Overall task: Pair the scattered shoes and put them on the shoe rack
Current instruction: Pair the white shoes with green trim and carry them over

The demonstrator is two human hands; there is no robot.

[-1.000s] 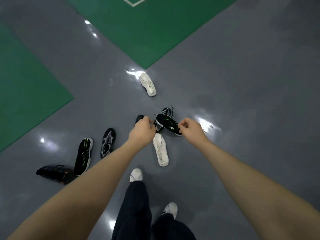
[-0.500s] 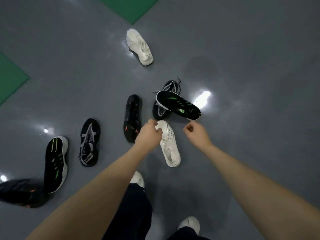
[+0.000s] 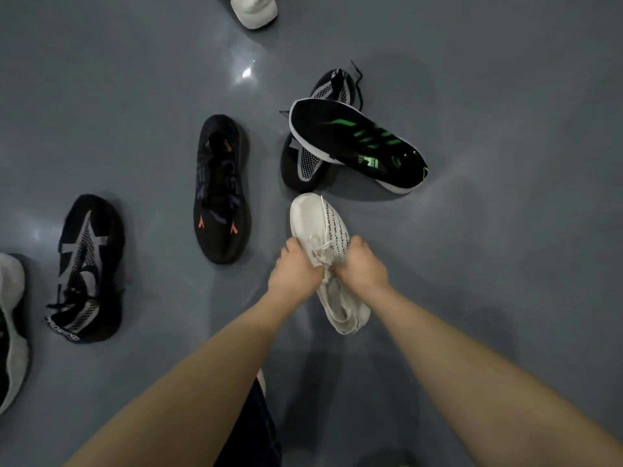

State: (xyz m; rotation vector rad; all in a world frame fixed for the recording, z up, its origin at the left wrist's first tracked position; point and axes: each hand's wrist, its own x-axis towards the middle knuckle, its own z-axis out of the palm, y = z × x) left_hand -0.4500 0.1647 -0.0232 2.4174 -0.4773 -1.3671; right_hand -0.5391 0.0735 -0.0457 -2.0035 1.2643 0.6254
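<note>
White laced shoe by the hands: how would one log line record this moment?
stage: pairing | left hand + right hand: both grip white laced knit shoe | mate: white shoe top edge

We see a grey floor that looks smooth and glossy, throwing back soft patches of light. The white shoe looks like knitted cloth, matt, with thin white cord laces and a printed dark strip along its side. The black shoe with green stripes shows a matt woven upper and a smooth pale sole edge that looks like rubber. Beneath it the black and grey shoe has an open dotted mesh. The black shoe with orange marks looks like dull knit fabric. The black and grey shoe at left has coarse mesh panels too.
</note>
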